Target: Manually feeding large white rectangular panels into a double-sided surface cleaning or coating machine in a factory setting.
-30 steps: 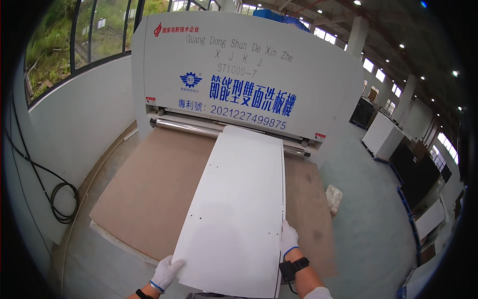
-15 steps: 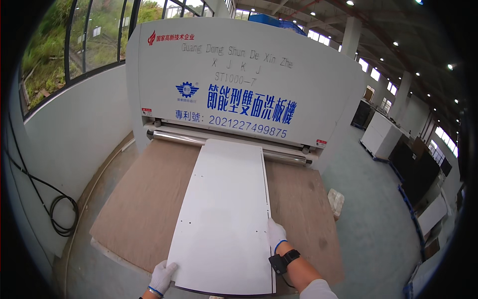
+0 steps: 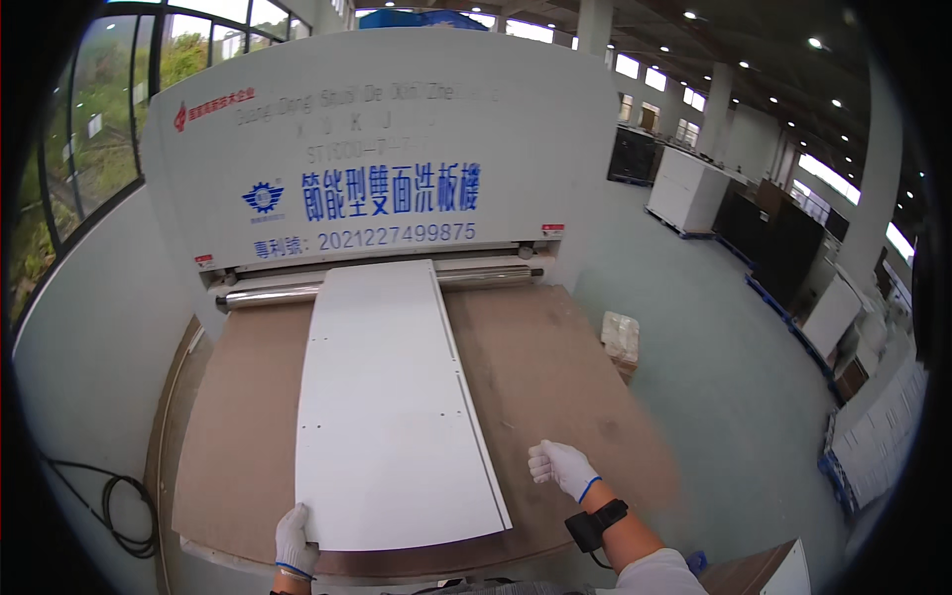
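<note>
A long white panel (image 3: 382, 397) with small drilled holes and a groove along its right side lies on a brown board (image 3: 535, 377). Its far end reaches the metal roller (image 3: 283, 296) at the front of a large white machine (image 3: 516, 129). At the panel's near left corner, my left hand (image 3: 294, 540), in a white glove, grips the edge. My right hand (image 3: 563, 469), gloved too, is off the panel to its right, above the brown board. Its fingers are curled in with nothing visible in them. A black device (image 3: 596, 526) is strapped to my right wrist.
A wall with windows (image 3: 104, 129) runs along the left, with a coiled black cable (image 3: 124, 516) beside it. Right of the board stands a wrapped block (image 3: 621, 337). Stacked white panels (image 3: 687, 190) and dark ones (image 3: 773, 238) line the aisle. Another panel (image 3: 759, 573) shows at the lower right.
The white panel has slid forward toward the machine; its near edge now lies over the brown board. My right hand has let go of its right edge and moved aside. The view has swung right.
</note>
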`<action>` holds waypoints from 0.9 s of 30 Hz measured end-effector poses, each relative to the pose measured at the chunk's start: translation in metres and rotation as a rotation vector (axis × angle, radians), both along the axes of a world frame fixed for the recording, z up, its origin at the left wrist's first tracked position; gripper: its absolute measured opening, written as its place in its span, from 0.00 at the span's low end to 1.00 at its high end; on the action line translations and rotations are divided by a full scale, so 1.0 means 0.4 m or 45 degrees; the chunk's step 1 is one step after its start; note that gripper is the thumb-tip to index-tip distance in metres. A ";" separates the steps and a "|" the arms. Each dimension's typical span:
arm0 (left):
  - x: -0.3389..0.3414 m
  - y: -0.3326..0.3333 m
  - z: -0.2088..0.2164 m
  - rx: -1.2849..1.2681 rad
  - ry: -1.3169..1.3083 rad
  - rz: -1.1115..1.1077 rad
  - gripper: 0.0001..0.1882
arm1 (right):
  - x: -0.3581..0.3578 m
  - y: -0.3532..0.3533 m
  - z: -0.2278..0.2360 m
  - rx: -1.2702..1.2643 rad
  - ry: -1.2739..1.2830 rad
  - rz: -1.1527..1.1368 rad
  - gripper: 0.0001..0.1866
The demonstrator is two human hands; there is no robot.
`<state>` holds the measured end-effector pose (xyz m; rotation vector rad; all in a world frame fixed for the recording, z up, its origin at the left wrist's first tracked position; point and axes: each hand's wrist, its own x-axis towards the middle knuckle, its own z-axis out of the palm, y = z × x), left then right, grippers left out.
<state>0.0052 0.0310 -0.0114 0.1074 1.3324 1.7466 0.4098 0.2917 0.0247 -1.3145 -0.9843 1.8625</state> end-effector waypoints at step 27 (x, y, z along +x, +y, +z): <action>-0.135 0.122 -0.097 0.104 0.071 -0.161 0.23 | 0.388 -0.322 -0.176 -0.218 0.061 -0.556 0.17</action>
